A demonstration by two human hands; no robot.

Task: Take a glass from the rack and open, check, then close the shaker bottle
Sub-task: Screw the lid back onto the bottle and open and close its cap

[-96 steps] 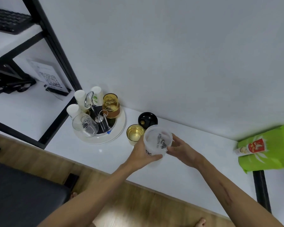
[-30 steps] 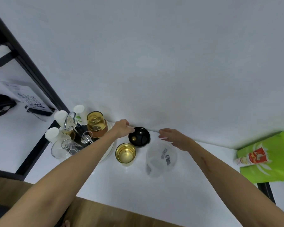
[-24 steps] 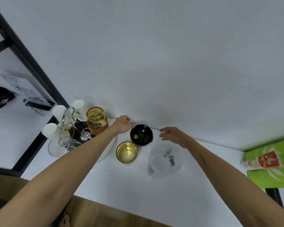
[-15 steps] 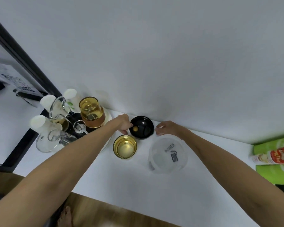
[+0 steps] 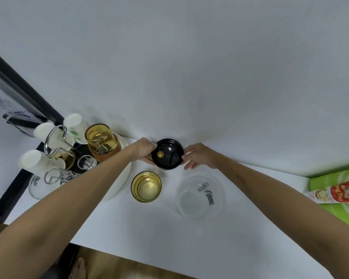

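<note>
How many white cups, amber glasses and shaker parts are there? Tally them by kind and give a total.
White plastic cups: 3
Amber drinking glasses plainly seen: 2 (a gold glint behind the wire handle is too hidden to count)
Shaker parts: 2 (black round lid, clear plastic bottle)
Total: 7

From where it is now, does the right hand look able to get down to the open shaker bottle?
Probably yes. The right hand pinches the black lid with the left hand, and the shaker bottle stands open just below it on the counter, nothing between.
</note>
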